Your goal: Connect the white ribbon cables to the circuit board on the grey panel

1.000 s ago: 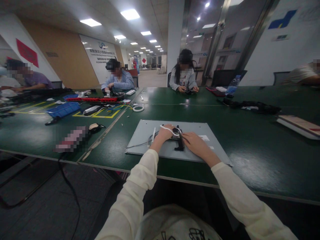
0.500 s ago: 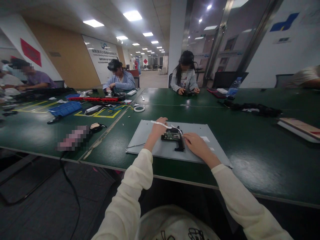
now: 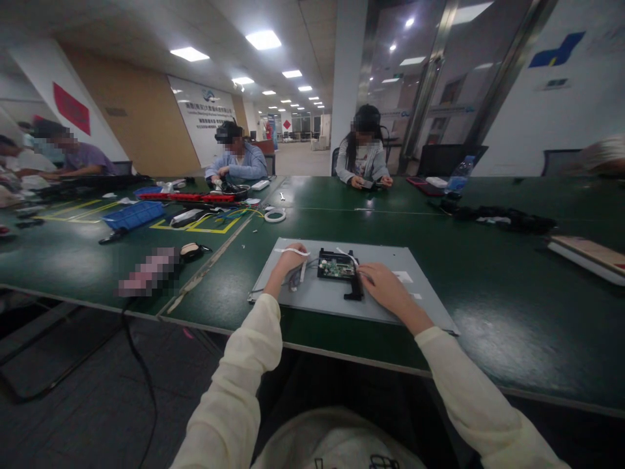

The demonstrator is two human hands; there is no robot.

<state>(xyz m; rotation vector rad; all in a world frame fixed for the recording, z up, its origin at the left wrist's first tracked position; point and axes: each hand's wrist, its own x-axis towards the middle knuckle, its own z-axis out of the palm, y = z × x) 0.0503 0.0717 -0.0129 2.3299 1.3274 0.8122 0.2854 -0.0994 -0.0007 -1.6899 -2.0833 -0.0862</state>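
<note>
A grey flat panel [image 3: 390,254] lies on the table in front of me. On it sits a black bracket [image 3: 353,292] holding a green circuit board [image 3: 336,268]. My left hand [image 3: 291,258] is left of the board, over the panel, with its fingers closed on a white flat strip [image 3: 303,271]. Grey wires [image 3: 294,280] lie below that hand. At the board's right edge, my right hand [image 3: 383,284] has its fingertips pinched at the end of another white strip length [image 3: 347,255], beside the bracket. The exact grip is too small to make out.
Farther left are a blue tray [image 3: 133,215], a red power strip [image 3: 188,197], a white tape roll [image 3: 275,215] and a pink blurred object [image 3: 149,272]. A water bottle [image 3: 460,174] and a box [image 3: 588,259] stand right. Co-workers sit across the table.
My left hand has moved left and off the circuit board, carrying a white strip and uncovering the grey wires. My right hand stays at the bracket's edge. The view has shifted slightly.
</note>
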